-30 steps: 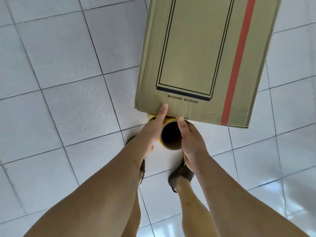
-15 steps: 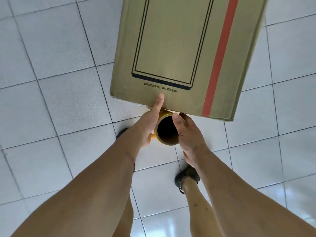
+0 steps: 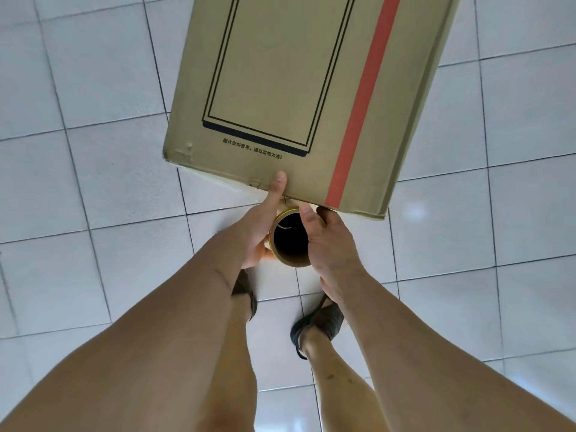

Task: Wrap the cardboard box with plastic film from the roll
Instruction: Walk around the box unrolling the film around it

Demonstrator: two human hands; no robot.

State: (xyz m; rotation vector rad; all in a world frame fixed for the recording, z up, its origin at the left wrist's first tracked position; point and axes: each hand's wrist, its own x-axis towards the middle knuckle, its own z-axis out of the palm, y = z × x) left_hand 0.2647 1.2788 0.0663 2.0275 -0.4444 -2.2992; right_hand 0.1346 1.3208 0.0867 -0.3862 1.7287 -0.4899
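The brown cardboard-cored roll of plastic film point(image 3: 291, 241) is gripped on both sides by the left hand point(image 3: 257, 233) and right hand point(image 3: 330, 247), just under the near edge of the tall tan cardboard box point(image 3: 299, 88), on which the left thumb is pressed, above the pale tiled floor point(image 3: 93, 182).

Over the last second you stepped: your dark-sandalled left foot point(image 3: 246, 294) came forward into view under your left forearm. The tan cardboard box with the red stripe point(image 3: 299, 98) swung in the frame, its scuffed near-left corner now showing clear of your hands.
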